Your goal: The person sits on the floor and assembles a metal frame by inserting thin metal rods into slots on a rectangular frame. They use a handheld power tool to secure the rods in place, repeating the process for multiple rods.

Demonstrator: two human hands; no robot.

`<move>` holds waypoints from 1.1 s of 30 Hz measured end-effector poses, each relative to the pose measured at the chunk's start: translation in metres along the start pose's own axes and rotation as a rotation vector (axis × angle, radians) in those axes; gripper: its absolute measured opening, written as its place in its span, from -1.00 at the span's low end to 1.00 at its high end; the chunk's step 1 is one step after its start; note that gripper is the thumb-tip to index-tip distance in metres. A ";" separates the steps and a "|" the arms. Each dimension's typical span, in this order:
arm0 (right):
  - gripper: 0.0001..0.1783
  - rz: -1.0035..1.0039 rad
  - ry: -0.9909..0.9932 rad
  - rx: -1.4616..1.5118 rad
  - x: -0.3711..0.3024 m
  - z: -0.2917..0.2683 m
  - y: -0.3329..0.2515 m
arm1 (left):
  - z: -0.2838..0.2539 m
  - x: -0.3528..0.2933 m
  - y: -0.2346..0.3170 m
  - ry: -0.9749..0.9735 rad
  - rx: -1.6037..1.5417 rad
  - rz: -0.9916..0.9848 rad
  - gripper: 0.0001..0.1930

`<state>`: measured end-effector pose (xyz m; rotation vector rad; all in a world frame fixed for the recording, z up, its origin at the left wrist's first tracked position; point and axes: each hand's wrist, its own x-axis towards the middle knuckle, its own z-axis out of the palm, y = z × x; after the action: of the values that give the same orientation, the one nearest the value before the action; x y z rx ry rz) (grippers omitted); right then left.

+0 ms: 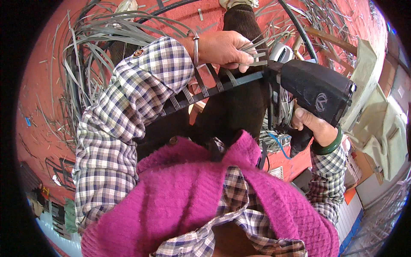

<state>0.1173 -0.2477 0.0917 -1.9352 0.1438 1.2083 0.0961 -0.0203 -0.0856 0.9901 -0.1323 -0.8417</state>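
Note:
My left hand is closed, pinching the ends of several flat grey strips between thumb and fingers. Wrapped around the handle of a black pistol-grip power tool is my right hand. The tool's nose points left, close to the strip ends and to the corner of a dark bar frame. Grey strips loop over this bar at intervals, and the frame lies across my lap. Whether the nose touches the frame or the strips, I cannot tell.
A large tangle of loose grey strips hangs at the left. More strips lie at the far right. Scraps are scattered over the red floor. Pale fabric and wooden pieces stand to the right.

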 end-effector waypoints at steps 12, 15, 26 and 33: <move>-0.58 -0.039 0.034 -0.325 -0.008 -0.001 -0.007 | -0.007 0.004 0.006 -0.043 0.545 0.031 -0.74; -0.61 -0.171 0.036 -0.567 -0.013 -0.001 -0.015 | -0.008 0.008 0.008 -0.055 0.649 0.038 -0.74; -0.65 -0.174 -0.025 -0.670 -0.019 0.003 -0.023 | -0.004 0.019 0.017 -0.143 0.803 0.015 -0.78; -0.60 -0.338 -0.192 -0.885 -0.011 -0.002 -0.025 | 0.001 0.020 0.021 -0.182 0.871 0.009 -0.82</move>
<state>0.1252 -0.2365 0.1151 -2.4022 -0.9257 1.3242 0.1207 -0.0285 -0.0743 1.7167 -0.7014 -0.8741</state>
